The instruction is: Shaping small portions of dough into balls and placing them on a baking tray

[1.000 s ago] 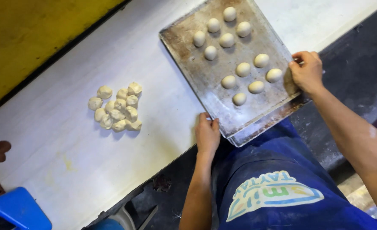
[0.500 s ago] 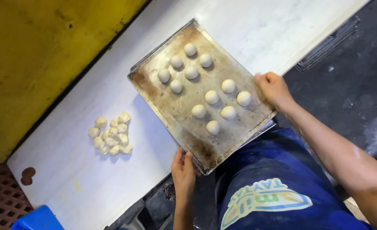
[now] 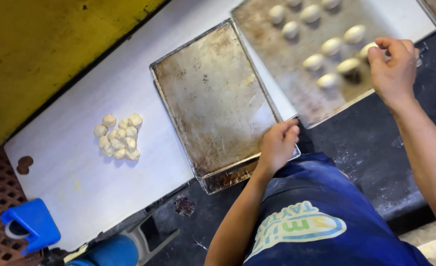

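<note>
White table (image 3: pixel 80 182) against a yellow wall (image 3: pixel 41 44), dark floor below, red grid mat at left. Left hand (image 3: pixel 277 145) grips the near corner of an empty baking tray (image 3: pixel 213 98) lying on the table. Right hand (image 3: pixel 392 69) holds a second tray (image 3: pixel 296 93) of dough balls (image 3: pixel 331 47) — blurred, probably lifted, top cut off. Loose dough pile (image 3: pixel 119 135) well left.

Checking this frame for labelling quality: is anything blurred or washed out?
Head view: the loaded tray and its dough balls are motion-smeared; the right hand is slightly soft; the empty tray, left hand and dough pile are sharp; mild glare on the white table.
</note>
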